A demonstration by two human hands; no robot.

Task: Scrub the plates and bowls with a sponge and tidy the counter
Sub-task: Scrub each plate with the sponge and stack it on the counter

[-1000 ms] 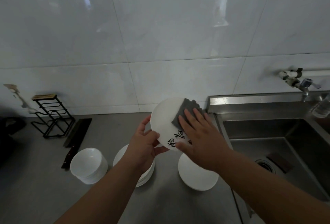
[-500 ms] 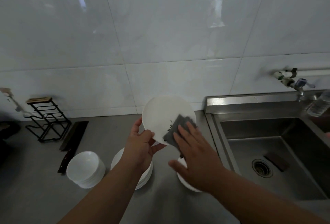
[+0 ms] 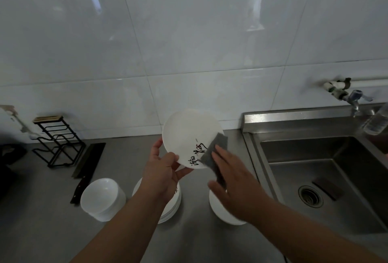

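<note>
On the grey steel counter (image 3: 52, 231), nearest the body, three low stacks: white round bowls (image 3: 100, 197) to the left, white plates (image 3: 172, 206) under the left wrist, more white dishes (image 3: 222, 212) under the right. Above them, the left hand (image 3: 162, 170), pinching the lower rim of a round white ceramic plate with black brush lettering (image 3: 186, 134), thumb on the face, fingers behind, face tilted toward the camera. Just right, the right hand (image 3: 233, 181), fingers straight and flat, pressing a dark grey rectangular sponge (image 3: 212, 149) on the plate's lower right edge, long side running up along the fingers. Up and left of the fingertips, the rest of the face, likely the way for the next stroke. Rightward, a stainless steel sink (image 3: 294, 113); farther left, a black wire rack (image 3: 58, 141) and dark knife (image 3: 88, 164); behind, glossy white wall tiles (image 3: 189, 42).
</note>
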